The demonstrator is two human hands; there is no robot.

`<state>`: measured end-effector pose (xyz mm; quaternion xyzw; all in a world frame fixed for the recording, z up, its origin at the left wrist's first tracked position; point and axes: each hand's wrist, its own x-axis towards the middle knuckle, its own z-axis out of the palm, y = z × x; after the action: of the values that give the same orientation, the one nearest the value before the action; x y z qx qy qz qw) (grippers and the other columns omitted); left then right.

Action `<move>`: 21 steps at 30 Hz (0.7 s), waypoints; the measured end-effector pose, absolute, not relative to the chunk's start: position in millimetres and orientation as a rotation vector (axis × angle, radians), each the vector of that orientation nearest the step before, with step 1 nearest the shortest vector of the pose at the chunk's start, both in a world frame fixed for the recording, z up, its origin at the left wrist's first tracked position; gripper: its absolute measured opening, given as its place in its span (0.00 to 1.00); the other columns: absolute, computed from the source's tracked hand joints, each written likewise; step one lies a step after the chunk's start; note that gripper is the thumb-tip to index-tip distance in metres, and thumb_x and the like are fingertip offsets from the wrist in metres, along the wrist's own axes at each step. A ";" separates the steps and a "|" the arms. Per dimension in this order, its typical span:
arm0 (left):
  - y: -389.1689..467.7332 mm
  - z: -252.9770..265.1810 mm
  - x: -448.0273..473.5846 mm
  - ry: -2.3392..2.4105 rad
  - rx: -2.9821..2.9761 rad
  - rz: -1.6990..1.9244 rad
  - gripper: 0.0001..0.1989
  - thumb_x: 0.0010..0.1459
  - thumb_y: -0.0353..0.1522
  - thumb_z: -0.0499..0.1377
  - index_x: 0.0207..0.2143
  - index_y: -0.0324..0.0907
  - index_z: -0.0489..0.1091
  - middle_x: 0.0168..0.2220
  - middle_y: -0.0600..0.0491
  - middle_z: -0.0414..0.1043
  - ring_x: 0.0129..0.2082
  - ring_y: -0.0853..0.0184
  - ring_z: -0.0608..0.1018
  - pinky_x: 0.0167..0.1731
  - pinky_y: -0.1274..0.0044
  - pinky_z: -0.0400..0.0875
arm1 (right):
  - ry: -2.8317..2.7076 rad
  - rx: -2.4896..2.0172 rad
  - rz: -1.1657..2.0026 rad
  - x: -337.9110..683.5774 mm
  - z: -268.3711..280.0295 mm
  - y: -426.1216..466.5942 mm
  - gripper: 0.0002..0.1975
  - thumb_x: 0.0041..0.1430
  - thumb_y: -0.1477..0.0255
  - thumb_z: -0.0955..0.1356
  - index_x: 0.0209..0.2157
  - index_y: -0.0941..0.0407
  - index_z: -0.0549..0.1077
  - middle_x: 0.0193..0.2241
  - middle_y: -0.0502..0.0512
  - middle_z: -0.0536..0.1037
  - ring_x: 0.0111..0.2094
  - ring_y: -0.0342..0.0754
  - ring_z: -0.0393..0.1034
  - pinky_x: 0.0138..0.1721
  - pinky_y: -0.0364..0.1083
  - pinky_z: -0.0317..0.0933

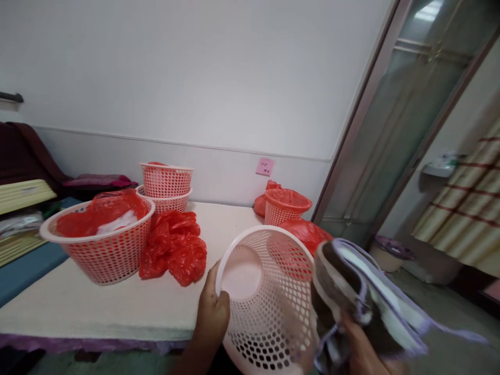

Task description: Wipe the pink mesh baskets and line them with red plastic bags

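Observation:
My left hand [216, 307] is closed round the left rim of a pale pink perforated plastic basket [246, 317]. The basket is tilted, with its open mouth towards me and nothing seen inside it. At the lower right, my right hand [357, 341] is closed on a bunched brown and white cloth [375, 302] with purple edging and a trailing purple strap. Motion blurs that hand and the cloth. The cloth is beside the basket's right rim; whether they touch, I cannot tell.
A wide basket [109, 258] with red plastic bags and something white stands on the white table [167, 312]. A crumpled red bag [175, 250] lies beside it. Behind are stacked baskets [167, 182]. A red-lined basket [283, 211] stands at back right, near a glass door [363, 130].

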<state>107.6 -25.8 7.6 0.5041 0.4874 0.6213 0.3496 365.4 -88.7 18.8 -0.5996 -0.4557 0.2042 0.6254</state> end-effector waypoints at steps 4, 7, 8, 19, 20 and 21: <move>-42.5 -4.8 125.0 1.206 1.517 1.594 0.32 0.49 0.21 0.48 0.59 0.39 0.60 0.61 0.47 0.63 0.63 0.61 0.61 0.63 0.66 0.52 | -1.212 -1.275 0.307 309.9 40.1 -58.1 0.19 0.46 0.69 0.72 0.43 0.55 0.75 0.40 0.59 0.78 0.47 0.59 0.69 0.50 0.55 0.62; -48.5 -16.5 129.9 1.200 1.559 1.597 0.30 0.51 0.23 0.50 0.58 0.38 0.62 0.59 0.44 0.65 0.61 0.58 0.65 0.62 0.63 0.55 | -1.800 -1.004 -0.186 272.0 52.1 -38.7 0.20 0.52 0.76 0.65 0.49 0.57 0.72 0.49 0.65 0.72 0.53 0.61 0.63 0.52 0.62 0.57; -49.2 -19.6 129.8 1.212 1.549 1.597 0.29 0.51 0.24 0.50 0.58 0.37 0.62 0.58 0.42 0.67 0.60 0.56 0.66 0.61 0.62 0.56 | -1.902 -0.968 -0.330 263.3 54.9 -33.8 0.22 0.53 0.77 0.63 0.51 0.58 0.70 0.52 0.66 0.70 0.55 0.62 0.60 0.53 0.64 0.55; -55.3 -16.8 114.5 1.326 1.330 1.625 0.33 0.46 0.23 0.49 0.58 0.38 0.63 0.59 0.49 0.67 0.64 0.58 0.61 0.61 0.68 0.59 | -1.852 -1.291 -0.687 294.1 62.7 8.9 0.24 0.52 0.82 0.62 0.53 0.61 0.67 0.52 0.68 0.68 0.56 0.61 0.57 0.54 0.61 0.52; -54.8 -17.3 112.8 1.324 1.304 1.605 0.34 0.46 0.23 0.49 0.59 0.38 0.62 0.59 0.49 0.66 0.65 0.58 0.58 0.61 0.68 0.58 | -1.805 -1.361 -0.685 301.3 61.2 10.8 0.23 0.52 0.82 0.62 0.51 0.62 0.67 0.51 0.69 0.68 0.54 0.62 0.59 0.53 0.61 0.54; -54.1 -18.0 111.0 1.316 1.280 1.592 0.34 0.46 0.23 0.49 0.60 0.39 0.61 0.60 0.49 0.66 0.65 0.59 0.56 0.61 0.69 0.58 | -1.763 -1.435 -0.676 308.2 59.0 11.7 0.21 0.52 0.81 0.62 0.49 0.62 0.68 0.49 0.69 0.69 0.52 0.62 0.60 0.50 0.60 0.56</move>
<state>111.0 -54.1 -18.0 0.4938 0.5075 0.6141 0.3486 308.2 11.7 59.0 -0.5608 -0.6889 -0.2643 0.3757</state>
